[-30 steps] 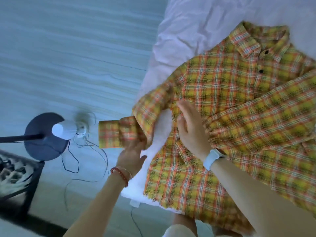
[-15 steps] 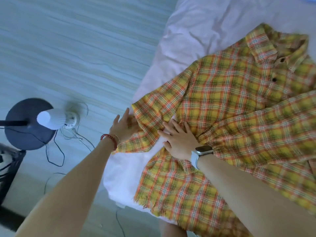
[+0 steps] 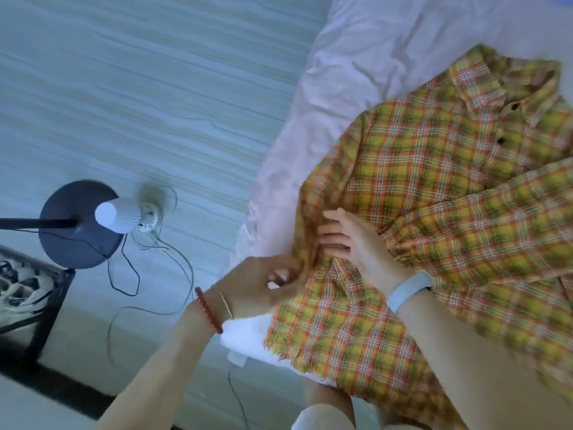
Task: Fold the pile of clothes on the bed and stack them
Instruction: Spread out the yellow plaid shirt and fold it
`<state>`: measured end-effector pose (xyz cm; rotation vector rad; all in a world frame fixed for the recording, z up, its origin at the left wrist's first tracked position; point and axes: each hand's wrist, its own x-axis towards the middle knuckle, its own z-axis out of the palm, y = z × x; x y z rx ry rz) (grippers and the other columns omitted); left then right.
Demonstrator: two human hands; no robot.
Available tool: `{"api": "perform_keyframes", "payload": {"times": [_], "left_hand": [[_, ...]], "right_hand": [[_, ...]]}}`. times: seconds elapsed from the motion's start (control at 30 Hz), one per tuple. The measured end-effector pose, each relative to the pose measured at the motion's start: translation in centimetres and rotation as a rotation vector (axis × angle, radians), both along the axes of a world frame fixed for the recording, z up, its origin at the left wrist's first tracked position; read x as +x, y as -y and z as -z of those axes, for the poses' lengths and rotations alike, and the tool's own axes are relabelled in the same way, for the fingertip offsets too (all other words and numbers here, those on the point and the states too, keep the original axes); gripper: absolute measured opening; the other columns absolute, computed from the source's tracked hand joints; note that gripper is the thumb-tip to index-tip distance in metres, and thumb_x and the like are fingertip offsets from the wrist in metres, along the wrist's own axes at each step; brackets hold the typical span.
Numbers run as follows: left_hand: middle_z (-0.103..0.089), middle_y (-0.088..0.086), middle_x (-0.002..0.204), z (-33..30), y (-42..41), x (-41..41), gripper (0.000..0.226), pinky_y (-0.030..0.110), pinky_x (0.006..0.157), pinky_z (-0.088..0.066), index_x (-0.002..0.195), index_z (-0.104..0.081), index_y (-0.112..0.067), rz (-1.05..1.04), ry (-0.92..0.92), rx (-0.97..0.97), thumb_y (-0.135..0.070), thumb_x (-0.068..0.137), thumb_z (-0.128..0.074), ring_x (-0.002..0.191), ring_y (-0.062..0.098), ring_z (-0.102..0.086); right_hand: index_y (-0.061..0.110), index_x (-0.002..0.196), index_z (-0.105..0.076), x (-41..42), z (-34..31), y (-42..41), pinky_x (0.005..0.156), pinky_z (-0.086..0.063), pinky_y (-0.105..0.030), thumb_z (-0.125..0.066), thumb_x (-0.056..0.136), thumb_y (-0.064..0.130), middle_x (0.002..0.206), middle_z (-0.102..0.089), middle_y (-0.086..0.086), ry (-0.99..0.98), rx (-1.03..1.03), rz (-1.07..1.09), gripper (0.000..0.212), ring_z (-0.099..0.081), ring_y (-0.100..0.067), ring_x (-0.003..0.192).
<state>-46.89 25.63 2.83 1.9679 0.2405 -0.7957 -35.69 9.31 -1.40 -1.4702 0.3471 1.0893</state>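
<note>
Head view, change: sleeve of yellow-orange plaid cotton shirt, earlier hanging off pink-sheeted bed, now tucked inward.
Left hand: pinched on sleeve fold.
Right hand: flat, open, pressing shirt.
Meaning: side fold nearly formed.

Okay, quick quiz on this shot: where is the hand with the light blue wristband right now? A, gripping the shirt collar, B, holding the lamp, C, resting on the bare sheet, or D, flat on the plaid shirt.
D: the right hand, above its light blue wristband, lies open with fingers spread on the plaid shirt, well below the collar.
</note>
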Motion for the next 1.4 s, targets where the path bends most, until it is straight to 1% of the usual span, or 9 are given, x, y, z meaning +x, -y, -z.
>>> {"api": "perform_keyframes", "payload": {"times": [0.17, 0.27, 0.43, 0.63, 0.7, 0.8, 0.97, 1.1, 1.4], "left_hand": [[-0.067, -0.025, 0.075, 3.5, 1.3, 2.0, 0.007, 0.028, 0.089, -0.050, 0.075, -0.063, -0.038, -0.413, 0.068, -0.062, -0.041, 0.077, -0.056, 0.083, 0.004, -0.064], [-0.069, -0.002, 0.090, 6.3, 0.6, 4.2, 0.016, 0.036, 0.087, -0.050, 0.086, -0.060, -0.027, -0.592, 0.107, 0.126, -0.012, 0.088, -0.056, 0.081, 0.019, -0.064], [-0.036, 0.016, 0.142, 7.8, 1.5, 9.1, 0.068, 0.040, 0.100, -0.037, 0.141, -0.033, -0.028, -0.023, 0.397, 0.349, 0.004, 0.085, -0.054, 0.126, 0.032, -0.040], [-0.042, 0.011, 0.142, 6.9, 4.3, 17.6, 0.020, 0.057, 0.092, -0.043, 0.103, -0.070, -0.017, 0.560, 0.568, 0.528, -0.013, 0.085, -0.062, 0.133, 0.042, -0.029], [-0.057, 0.013, 0.127, 6.3, 5.5, 19.9, 0.018, 0.056, 0.088, -0.045, 0.090, -0.071, -0.013, 0.655, 0.626, 0.516, -0.018, 0.083, -0.055, 0.126, 0.039, -0.042], [-0.065, 0.009, 0.096, 4.7, 7.8, 22.3, 0.032, 0.045, 0.088, -0.043, 0.091, -0.065, -0.010, 0.642, 0.598, 0.482, -0.028, 0.087, -0.039, 0.101, 0.031, -0.056], [-0.053, -0.002, 0.062, 2.8, 10.5, 24.7, 0.021, 0.027, 0.059, -0.036, 0.082, -0.055, -0.015, 0.520, 0.486, 0.425, -0.032, 0.094, -0.049, 0.059, 0.019, -0.049], [-0.048, 0.002, 0.051, 1.5, 13.0, 26.3, 0.047, 0.027, 0.053, -0.032, 0.052, -0.046, -0.017, 0.692, 0.444, 0.474, -0.049, 0.086, -0.052, 0.052, 0.018, -0.046], [-0.060, 0.007, 0.105, 1.6, 14.6, 28.1, 0.018, 0.036, 0.091, -0.036, 0.099, -0.065, -0.013, 0.573, 0.426, 0.604, -0.015, 0.093, -0.047, 0.108, 0.028, -0.048]], "right_hand": [[0.021, 0.131, -0.043, -1.7, 0.1, 3.3, 0.091, -0.049, -0.036, -0.044, 0.088, 0.056, 0.124, -0.056, -0.006, 0.094, -0.225, -0.300, 0.055, -0.058, -0.017, 0.104], [0.017, 0.133, -0.037, -3.7, 1.5, 2.9, 0.061, -0.047, -0.031, -0.052, 0.088, 0.051, 0.105, -0.061, -0.011, 0.214, -0.363, -0.450, 0.058, -0.058, -0.015, 0.072], [0.007, 0.125, -0.046, -4.9, 1.6, 3.8, 0.038, -0.027, -0.017, -0.041, 0.098, 0.022, 0.066, -0.049, -0.001, 0.215, -0.258, -0.325, 0.031, -0.033, -0.002, 0.038], [-0.007, 0.108, -0.052, -1.2, -2.6, 9.8, 0.040, -0.031, -0.019, -0.044, 0.097, 0.029, 0.045, -0.040, 0.006, 0.234, -0.164, -0.127, 0.038, -0.035, -0.008, 0.036], [-0.001, 0.114, -0.055, 0.3, -3.6, 12.2, 0.067, -0.052, -0.036, -0.050, 0.091, 0.043, 0.074, -0.064, -0.014, 0.222, -0.158, -0.056, 0.049, -0.060, -0.031, 0.069], [0.013, 0.118, -0.057, 1.5, -4.7, 16.0, 0.089, -0.046, -0.025, -0.053, 0.091, 0.039, 0.103, -0.060, 0.004, 0.172, -0.213, -0.121, 0.038, -0.057, -0.017, 0.101], [0.008, 0.080, -0.055, 0.1, -3.8, 21.7, 0.052, -0.033, -0.032, -0.050, 0.095, 0.026, 0.059, -0.050, -0.003, 0.122, -0.381, -0.203, 0.024, -0.039, -0.017, 0.047], [-0.002, 0.085, -0.056, -1.1, -3.2, 25.2, 0.049, -0.033, -0.033, -0.049, 0.095, 0.026, 0.062, -0.046, -0.011, 0.259, -0.607, -0.086, 0.031, -0.039, -0.021, 0.049], [0.015, 0.107, -0.059, -0.5, -3.4, 29.6, 0.048, -0.033, -0.018, -0.042, 0.095, 0.044, 0.068, -0.055, 0.006, 0.383, -0.829, -0.344, 0.035, -0.049, -0.008, 0.054]]}}
